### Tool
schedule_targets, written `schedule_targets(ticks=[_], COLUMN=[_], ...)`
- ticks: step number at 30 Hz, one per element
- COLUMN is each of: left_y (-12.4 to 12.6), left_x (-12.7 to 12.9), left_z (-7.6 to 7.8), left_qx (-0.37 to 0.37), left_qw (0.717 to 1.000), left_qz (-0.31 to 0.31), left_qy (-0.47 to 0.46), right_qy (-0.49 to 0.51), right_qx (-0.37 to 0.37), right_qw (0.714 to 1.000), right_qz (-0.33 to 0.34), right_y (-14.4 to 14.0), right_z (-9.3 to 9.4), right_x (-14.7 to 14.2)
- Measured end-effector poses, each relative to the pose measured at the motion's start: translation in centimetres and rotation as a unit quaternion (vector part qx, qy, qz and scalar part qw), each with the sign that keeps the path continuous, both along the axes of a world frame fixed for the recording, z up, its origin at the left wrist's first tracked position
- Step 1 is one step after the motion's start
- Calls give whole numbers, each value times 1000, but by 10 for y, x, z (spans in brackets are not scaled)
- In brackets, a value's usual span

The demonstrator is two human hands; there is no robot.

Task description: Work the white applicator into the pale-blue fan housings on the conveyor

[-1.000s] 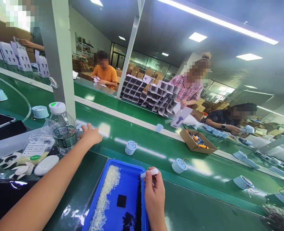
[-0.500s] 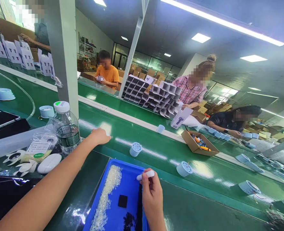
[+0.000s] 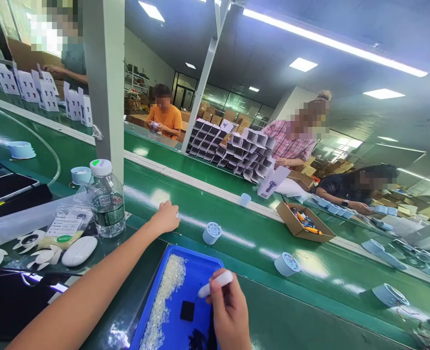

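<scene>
Farther along belt [image 3: 237, 243], left hand [image 3: 167, 217] now

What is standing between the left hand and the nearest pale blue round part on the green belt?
Nothing visible. The left hand lies on the green belt, and the pale blue round part stands to its right with only bare belt between them. The water bottle is on the opposite side.

Conveyor belt [image 3: 237, 233]: glossy green, smooth, light streaks on it. Blue tray [image 3: 196, 257]: shiny moulded plastic. Water bottle [image 3: 107, 201]: clear plastic, paper label. White stick [image 3: 215, 284]: smooth matt plastic. Open box [image 3: 302, 228]: matt brown cardboard.
</scene>
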State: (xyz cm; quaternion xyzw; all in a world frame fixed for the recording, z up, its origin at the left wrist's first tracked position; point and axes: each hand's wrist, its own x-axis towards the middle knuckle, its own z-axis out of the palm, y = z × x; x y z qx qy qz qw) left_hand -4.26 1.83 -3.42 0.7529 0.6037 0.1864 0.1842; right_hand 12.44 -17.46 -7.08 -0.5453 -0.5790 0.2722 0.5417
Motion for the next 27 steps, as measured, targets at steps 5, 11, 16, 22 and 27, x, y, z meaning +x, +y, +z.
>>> schedule_targets(ticks=[5, 11, 16, 22, 27], left_y=[0, -15, -20, -20, -24], left_x=[9, 20, 22, 21, 22], left_z=[11, 33, 41, 43, 46], left_qx=[-7, -199, -234, -260, -273], left_qw=[996, 857, 800, 758, 745], left_qz=[12, 5, -2, -5, -20], left_qy=[-85, -475, -553, -598, -609], right_qy=[-29, -24, -32, -49, -82], right_qx=[-9, -11, -24, -27, -41], right_qw=[999, 998, 998, 998, 993], right_qz=[32, -61, -54, -34, 74], right_y=[2, 8, 10, 10, 8], right_z=[2, 0, -1, -3, -2], right_x=[-3, 6, 6, 1, -7])
